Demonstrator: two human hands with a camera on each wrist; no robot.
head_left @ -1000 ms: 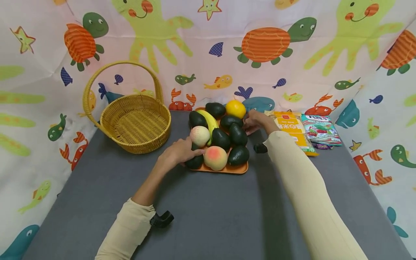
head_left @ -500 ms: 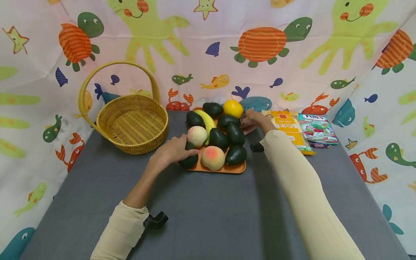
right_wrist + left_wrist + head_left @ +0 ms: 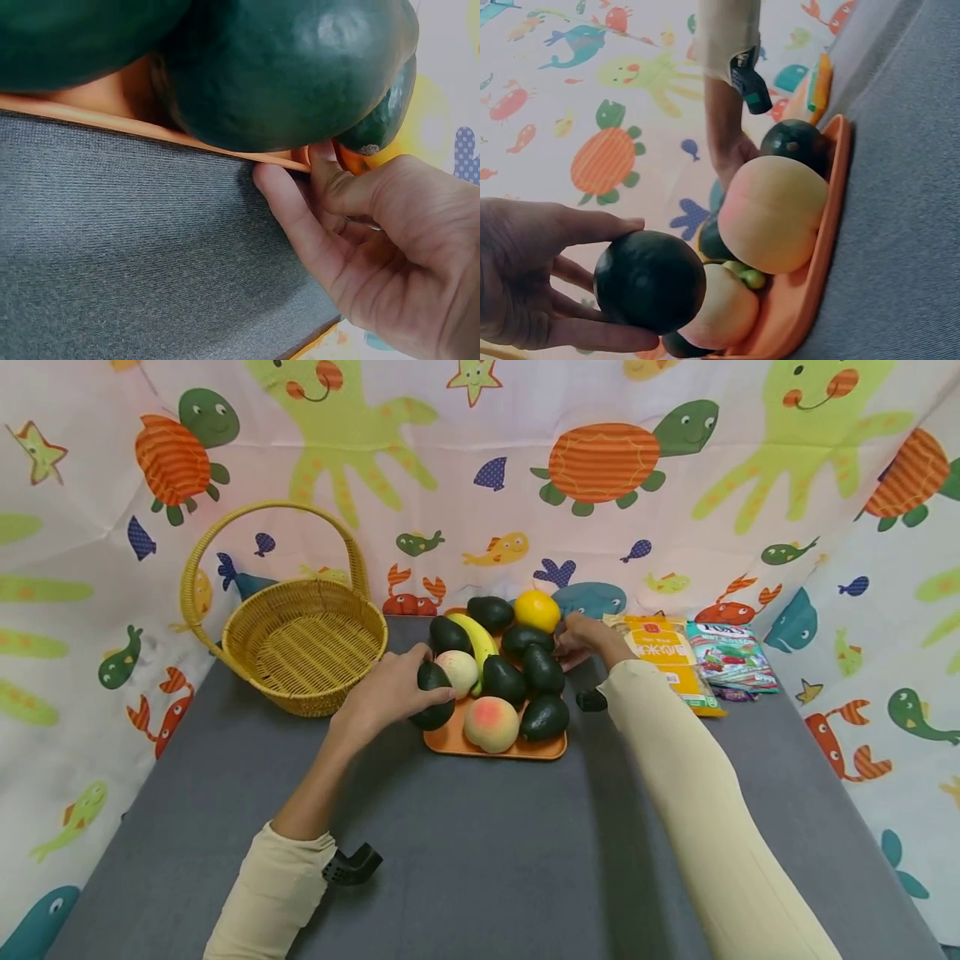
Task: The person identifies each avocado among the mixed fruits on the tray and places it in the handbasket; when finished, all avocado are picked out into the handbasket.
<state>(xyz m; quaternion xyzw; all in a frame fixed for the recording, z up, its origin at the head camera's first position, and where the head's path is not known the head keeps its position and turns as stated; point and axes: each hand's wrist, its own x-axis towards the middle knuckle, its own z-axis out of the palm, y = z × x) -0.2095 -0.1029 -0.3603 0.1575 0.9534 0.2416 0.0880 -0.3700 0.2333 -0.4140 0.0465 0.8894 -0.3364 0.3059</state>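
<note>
My left hand [image 3: 384,692] grips a dark green avocado [image 3: 651,283] between thumb and fingers, holding it just above the left side of the orange tray [image 3: 452,742]. At the tray's right edge, my right hand [image 3: 397,240] pinches the rim with thumb and finger. Several more avocados [image 3: 545,718] lie on the tray. Among them are a peach [image 3: 491,725], a paler peach [image 3: 459,672] close to my left fingers, a banana [image 3: 480,639] and a round yellow fruit [image 3: 537,611] at the back.
A yellow wicker basket [image 3: 307,693] with a tall handle stands left of the tray. On the right lie an orange-yellow food packet [image 3: 667,652] and a teal candy bag [image 3: 731,656]. A patterned cloth [image 3: 495,468] hangs behind the grey table [image 3: 487,852].
My left hand has closed around the front-left avocado and raised it off the tray, baring the tray's front-left corner. The right hand stays at the rim.
</note>
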